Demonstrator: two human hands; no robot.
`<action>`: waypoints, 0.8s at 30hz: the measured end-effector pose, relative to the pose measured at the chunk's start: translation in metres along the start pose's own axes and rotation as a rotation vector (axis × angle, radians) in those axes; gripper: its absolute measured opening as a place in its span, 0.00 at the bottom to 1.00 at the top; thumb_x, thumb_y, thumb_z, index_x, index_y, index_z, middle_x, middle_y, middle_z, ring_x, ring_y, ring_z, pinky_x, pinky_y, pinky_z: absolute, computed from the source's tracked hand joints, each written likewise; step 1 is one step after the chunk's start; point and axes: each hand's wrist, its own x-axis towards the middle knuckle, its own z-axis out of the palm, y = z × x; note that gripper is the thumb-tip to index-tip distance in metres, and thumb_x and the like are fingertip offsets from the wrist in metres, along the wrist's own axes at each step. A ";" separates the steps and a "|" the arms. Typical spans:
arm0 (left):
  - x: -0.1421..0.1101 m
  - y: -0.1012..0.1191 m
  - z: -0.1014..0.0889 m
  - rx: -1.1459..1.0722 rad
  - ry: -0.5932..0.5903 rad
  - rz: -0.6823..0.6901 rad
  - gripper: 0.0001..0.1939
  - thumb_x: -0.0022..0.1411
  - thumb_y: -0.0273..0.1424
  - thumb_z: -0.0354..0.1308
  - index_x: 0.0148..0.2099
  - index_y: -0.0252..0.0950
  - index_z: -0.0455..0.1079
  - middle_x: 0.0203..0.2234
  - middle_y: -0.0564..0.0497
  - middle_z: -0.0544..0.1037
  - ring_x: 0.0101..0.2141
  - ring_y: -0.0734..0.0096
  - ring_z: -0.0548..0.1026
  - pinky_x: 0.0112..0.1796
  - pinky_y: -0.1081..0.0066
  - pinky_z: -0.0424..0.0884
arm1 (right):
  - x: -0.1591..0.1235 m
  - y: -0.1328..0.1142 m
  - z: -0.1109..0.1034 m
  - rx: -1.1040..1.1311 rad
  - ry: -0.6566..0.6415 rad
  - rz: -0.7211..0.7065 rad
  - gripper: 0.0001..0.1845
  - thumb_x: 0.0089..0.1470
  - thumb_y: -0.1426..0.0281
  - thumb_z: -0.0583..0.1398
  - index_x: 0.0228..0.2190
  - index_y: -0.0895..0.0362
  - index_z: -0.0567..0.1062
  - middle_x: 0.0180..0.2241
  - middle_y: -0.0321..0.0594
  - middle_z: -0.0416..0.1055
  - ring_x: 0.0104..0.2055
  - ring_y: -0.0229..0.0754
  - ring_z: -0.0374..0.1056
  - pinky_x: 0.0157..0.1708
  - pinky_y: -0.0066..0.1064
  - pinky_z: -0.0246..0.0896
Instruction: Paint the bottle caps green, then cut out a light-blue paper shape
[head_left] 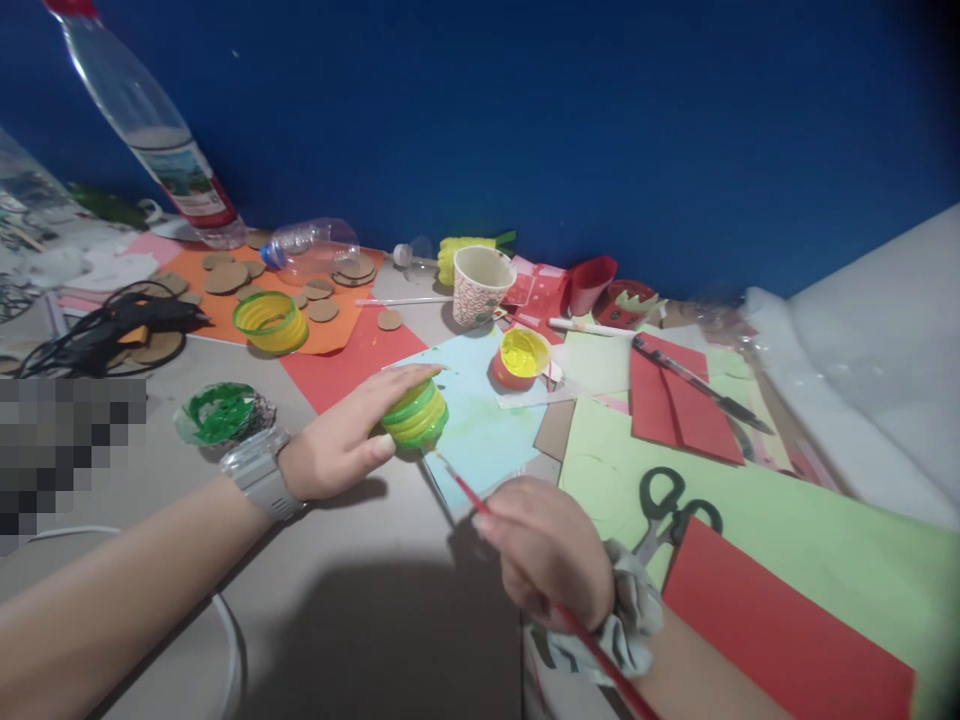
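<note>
Striped piece at left edge of blue sheet. Left hand holds it, fingers part-curled; right hand pinches red brush.

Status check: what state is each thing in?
Left hand, holding the striped piece
Striped piece, banded green and yellow
Right hand, gripping the paintbrush
Paintbrush, tip near striped piece
Yellow paint cup, uncovered
Green paint dish, uncovered
Paper cup, upright
Blue-capped bottle, lying down
Scissors, partly under red paper

Head-worn view, forward and down.
</note>
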 end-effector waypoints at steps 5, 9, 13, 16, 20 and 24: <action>0.000 -0.001 0.000 -0.015 0.004 -0.011 0.37 0.65 0.54 0.38 0.69 0.40 0.46 0.65 0.41 0.54 0.64 0.47 0.52 0.62 0.45 0.48 | 0.001 0.001 0.000 -0.020 0.061 -0.015 0.09 0.57 0.78 0.50 0.38 0.56 0.67 0.21 0.37 0.69 0.23 0.41 0.65 0.26 0.31 0.61; 0.000 -0.001 -0.001 -0.015 -0.003 -0.009 0.38 0.65 0.55 0.38 0.69 0.40 0.46 0.65 0.42 0.55 0.64 0.47 0.53 0.62 0.45 0.48 | 0.001 0.000 -0.001 -0.011 -0.002 -0.036 0.09 0.59 0.77 0.50 0.39 0.55 0.67 0.20 0.35 0.68 0.20 0.39 0.63 0.23 0.30 0.60; 0.000 0.000 -0.001 -0.011 0.003 -0.012 0.37 0.65 0.54 0.38 0.69 0.40 0.47 0.65 0.41 0.54 0.64 0.47 0.53 0.61 0.45 0.48 | 0.003 -0.001 -0.002 -0.056 0.067 -0.037 0.09 0.60 0.77 0.49 0.37 0.57 0.67 0.22 0.39 0.69 0.23 0.41 0.66 0.25 0.31 0.61; 0.000 0.001 -0.001 -0.010 0.000 -0.009 0.37 0.65 0.55 0.39 0.69 0.39 0.47 0.65 0.41 0.55 0.63 0.47 0.53 0.62 0.46 0.48 | 0.003 -0.001 -0.002 -0.065 -0.013 -0.046 0.08 0.60 0.77 0.50 0.34 0.55 0.68 0.18 0.35 0.67 0.21 0.40 0.64 0.23 0.31 0.60; -0.001 0.000 0.000 0.000 0.005 -0.017 0.38 0.65 0.54 0.38 0.69 0.38 0.47 0.65 0.40 0.54 0.64 0.46 0.53 0.62 0.45 0.48 | 0.000 0.001 -0.001 -0.033 0.088 -0.035 0.10 0.58 0.78 0.50 0.41 0.58 0.67 0.21 0.38 0.69 0.22 0.42 0.64 0.24 0.32 0.61; -0.001 -0.001 0.000 0.018 0.002 -0.003 0.39 0.65 0.55 0.37 0.69 0.37 0.46 0.65 0.40 0.55 0.63 0.45 0.53 0.62 0.44 0.47 | -0.001 0.002 -0.001 -0.001 0.010 -0.042 0.09 0.58 0.77 0.51 0.39 0.56 0.68 0.21 0.36 0.68 0.21 0.40 0.63 0.24 0.30 0.60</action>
